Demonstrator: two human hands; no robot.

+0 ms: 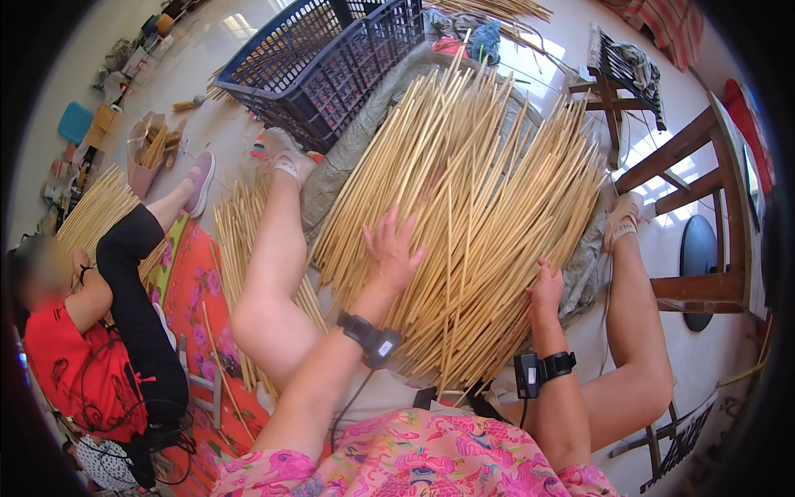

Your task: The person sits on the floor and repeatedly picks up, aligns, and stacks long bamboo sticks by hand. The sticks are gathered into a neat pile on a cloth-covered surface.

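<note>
A broad heap of thin straw-coloured sticks, perhaps bamboo or reed, lies between my legs on a grey woven plastic sheet. Most run lengthwise away from me, and a few cross over the others. My left hand is over the left part of the heap, fingers spread, with nothing visible in it. At the heap's right edge is my right hand, its fingers partly curled beside the sticks. Whether it grips any of them is hidden. Each wrist wears a strapped black device with a cable.
A dark plastic crate stands beyond the heap's left side. More sticks lie beyond my left leg on a red floral mat. A person in red sits at left, near other sticks. Wooden-legged furniture and a folding stool stand right.
</note>
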